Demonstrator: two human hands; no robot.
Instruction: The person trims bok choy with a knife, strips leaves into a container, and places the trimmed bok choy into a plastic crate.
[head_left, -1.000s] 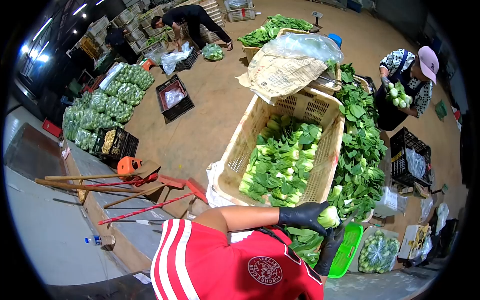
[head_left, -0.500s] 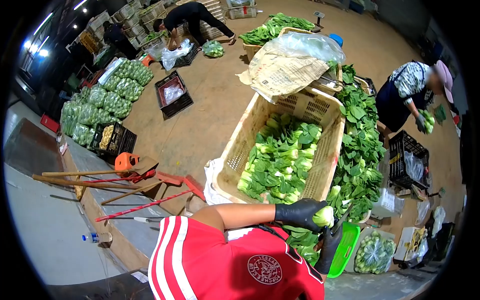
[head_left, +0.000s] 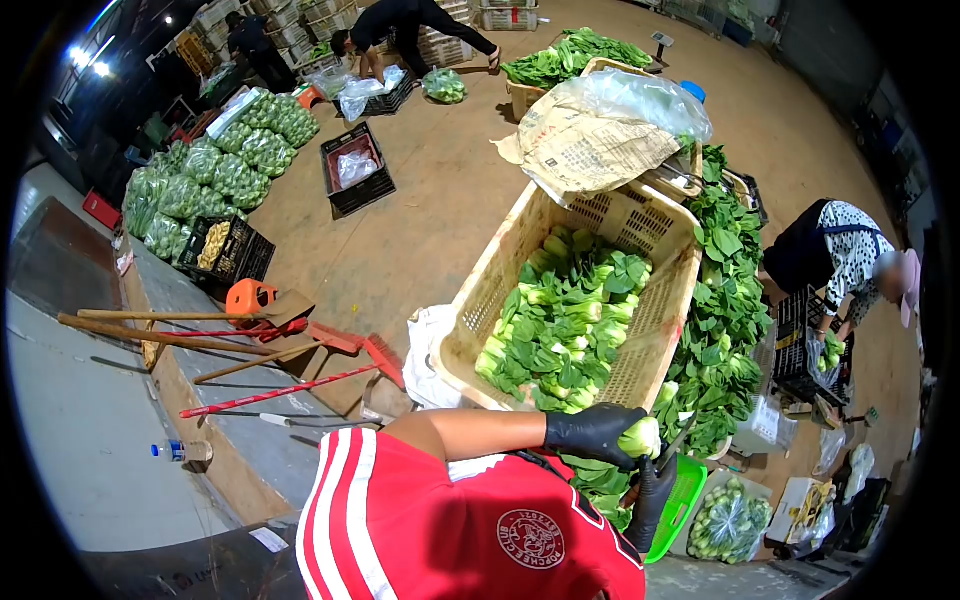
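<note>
In my black-gloved left hand (head_left: 594, 432) is a bok choy (head_left: 641, 438), its pale cut base turned to the right. Close below it is my right hand (head_left: 652, 505), also gloved in black, fingers closed around a knife (head_left: 682, 438) whose dark blade points up and right beside the base. The knife's handle is hidden in the glove. Beyond my hands, a big cream plastic crate (head_left: 470, 345) holds rows of bok choy (head_left: 575, 335). A long heap of loose leafy bok choy (head_left: 715, 330) lies along the crate's right side.
A green basket (head_left: 680, 510) and a bag of greens (head_left: 730, 520) are at my right. Brooms (head_left: 280, 392) and an orange stool (head_left: 250, 297) stand left. Sacking (head_left: 590, 140) covers the crate's far end. One co-worker (head_left: 850, 255) bends over a black crate (head_left: 795, 350); others work behind.
The co-worker on the right has bent down and lowered greens into the black crate. My hands keep nearly the same pose around the bok choy; the view has shifted slightly.
</note>
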